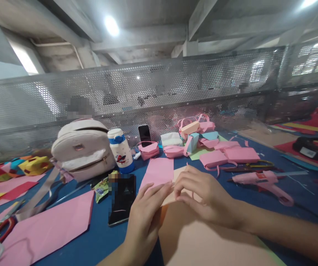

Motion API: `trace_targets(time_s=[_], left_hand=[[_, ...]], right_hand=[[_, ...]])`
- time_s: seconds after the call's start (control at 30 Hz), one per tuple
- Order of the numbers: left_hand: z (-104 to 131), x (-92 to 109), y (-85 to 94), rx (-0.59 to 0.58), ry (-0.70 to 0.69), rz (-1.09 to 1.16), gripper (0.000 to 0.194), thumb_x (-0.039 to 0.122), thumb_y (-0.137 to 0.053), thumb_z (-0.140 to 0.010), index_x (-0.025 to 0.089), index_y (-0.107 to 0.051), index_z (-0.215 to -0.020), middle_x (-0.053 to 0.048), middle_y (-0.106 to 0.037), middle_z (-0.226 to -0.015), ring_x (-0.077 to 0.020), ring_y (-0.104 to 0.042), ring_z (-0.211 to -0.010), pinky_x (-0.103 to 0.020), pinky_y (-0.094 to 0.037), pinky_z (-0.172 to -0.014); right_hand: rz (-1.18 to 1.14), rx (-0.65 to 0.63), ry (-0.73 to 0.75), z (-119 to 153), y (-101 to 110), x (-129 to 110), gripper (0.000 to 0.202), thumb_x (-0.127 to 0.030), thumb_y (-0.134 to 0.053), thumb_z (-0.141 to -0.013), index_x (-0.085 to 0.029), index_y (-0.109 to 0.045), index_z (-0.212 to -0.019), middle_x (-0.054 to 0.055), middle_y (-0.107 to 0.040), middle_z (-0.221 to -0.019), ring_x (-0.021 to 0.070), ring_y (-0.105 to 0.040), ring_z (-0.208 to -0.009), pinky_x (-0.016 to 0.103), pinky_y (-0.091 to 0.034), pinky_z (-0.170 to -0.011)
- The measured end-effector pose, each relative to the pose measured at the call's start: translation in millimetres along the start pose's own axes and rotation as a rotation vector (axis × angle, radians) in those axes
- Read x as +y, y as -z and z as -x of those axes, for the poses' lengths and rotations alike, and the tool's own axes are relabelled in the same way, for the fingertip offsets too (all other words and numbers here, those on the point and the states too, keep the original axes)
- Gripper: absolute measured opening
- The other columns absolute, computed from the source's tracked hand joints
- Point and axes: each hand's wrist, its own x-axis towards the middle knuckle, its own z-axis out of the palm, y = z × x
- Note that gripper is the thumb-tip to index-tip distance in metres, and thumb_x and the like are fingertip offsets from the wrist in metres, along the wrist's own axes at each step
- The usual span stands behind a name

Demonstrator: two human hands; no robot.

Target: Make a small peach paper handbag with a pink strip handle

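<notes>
Insp. A: Grip status, pls?
Insp. B: Your L hand lay w/ fingers extended at the nr edge of the small peach sheet; your R hand was curled over the sheet's R side, fingertips close to the L's. Whether either pinched it, couldn't tell.
A: Sheet pos.?
B: On the blue table, just R of a pink sheet; a large peach sheet lay nearer you.
A: Surroundings?
B: A dark phone lay L of your L hand. A pink glue gun lay R of your R hand, nr folded pink boxes.
</notes>
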Motion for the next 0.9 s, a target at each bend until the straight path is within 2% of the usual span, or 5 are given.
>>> trace_targets(time_s=[0.13,0.3,0.5,0.67,0.9], left_hand=[[-1.4,1.2,0.0,-0.008,-0.008,0.001,0.050,0.003,-0.037,-0.096,0.024,-0.049,-0.140,-0.004,-0.062,-0.136,-0.0139,-0.058,-0.122,-0.029,-0.030,-0.110],[-2.1,-0.7,-0.4,-0.014,-0.002,0.004,0.050,0.003,-0.037,-0.096,0.024,-0.049,-0.140,-0.004,-0.064,-0.134,-0.0143,-0.059,-0.120,-0.029,-0.030,-0.109],[2.1,-8.7,-3.4,0.023,0.043,-0.002,0.055,0.003,-0.039,-0.097,0.031,-0.045,-0.144,0.001,-0.062,-0.137,-0.0114,-0.058,-0.123,-0.026,-0.027,-0.112],[5.6,-11.0,-4.8,0.003,0.087,-0.001,0.056,0.004,-0.036,-0.098,0.035,-0.043,-0.145,0.002,-0.060,-0.141,-0.0133,-0.057,-0.126,-0.029,-0.029,-0.112],[5.2,-12.0,-3.3,0.011,0.059,-0.009,0.056,0.005,-0.038,-0.098,0.034,-0.042,-0.146,0.000,-0.062,-0.138,-0.0143,-0.058,-0.124,-0.031,-0.033,-0.111]], right_hand=[[0.042,-0.070,-0.029,-0.7,-0.9,-3.0,0.013,-0.012,-0.040,-0.096,-0.018,-0.051,-0.091,0.008,-0.060,-0.091,0.0232,-0.048,-0.087,0.037,-0.042,-0.077],[0.031,-0.111,-0.051,0.3,-2.8,-1.5,0.014,-0.012,-0.036,-0.095,-0.019,-0.046,-0.090,0.008,-0.056,-0.092,0.0236,-0.046,-0.086,0.039,-0.040,-0.076],[-0.022,-0.048,-0.065,0.1,-0.3,3.5,0.014,-0.016,-0.034,-0.098,-0.021,-0.042,-0.089,0.007,-0.054,-0.094,0.0228,-0.045,-0.086,0.036,-0.037,-0.075],[-0.150,0.021,-0.193,-0.8,3.4,2.7,0.014,-0.018,-0.039,-0.101,-0.021,-0.046,-0.089,0.001,-0.054,-0.088,0.0171,-0.047,-0.077,0.031,-0.037,-0.071],[-0.382,0.068,-0.312,-1.7,2.3,1.0,0.007,-0.016,-0.057,-0.094,-0.020,-0.057,-0.088,-0.002,-0.061,-0.084,0.0131,-0.054,-0.074,0.026,-0.042,-0.069]])
